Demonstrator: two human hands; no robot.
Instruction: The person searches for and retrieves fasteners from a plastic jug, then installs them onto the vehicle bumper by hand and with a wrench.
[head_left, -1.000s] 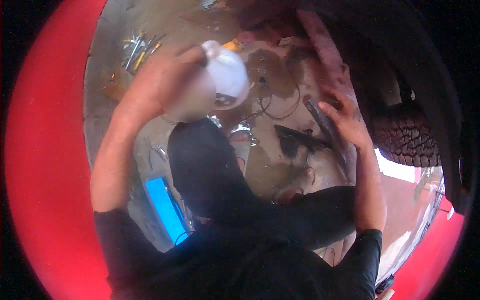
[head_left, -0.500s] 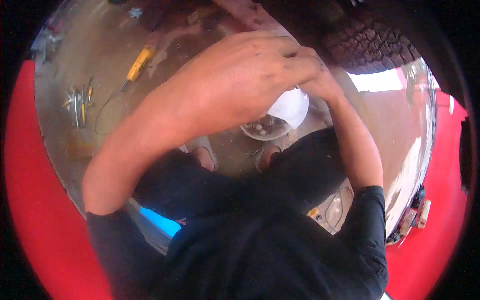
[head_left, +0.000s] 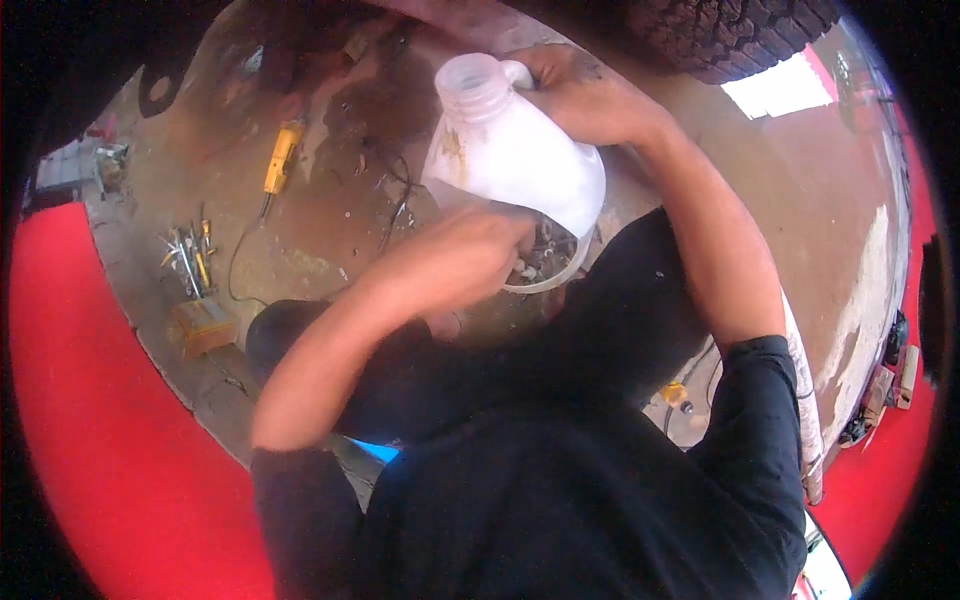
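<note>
A white plastic jug (head_left: 530, 160) with a cut-open side leans in front of me, its threaded neck pointing up and left. My right hand (head_left: 575, 95) is closed round the jug's handle near the neck. My left hand (head_left: 480, 250) reaches into the cut opening with curled fingers. The fingertips are partly hidden, so what they pinch cannot be made out. Small dark and greyish metal pieces (head_left: 545, 252), apparently loose hardware, lie in the jug beside those fingers.
On the brown floor at the left lie a yellow corded tool (head_left: 282, 158), several hand tools (head_left: 192, 255) and a small box (head_left: 203, 326). A large treaded tyre (head_left: 735, 35) stands at the far right. Dark cable (head_left: 400, 205) runs left of the jug.
My hands were together above the jug. Now my right hand grips its handle and the jug is raised and tilted, while my left hand has dropped into the opening.
</note>
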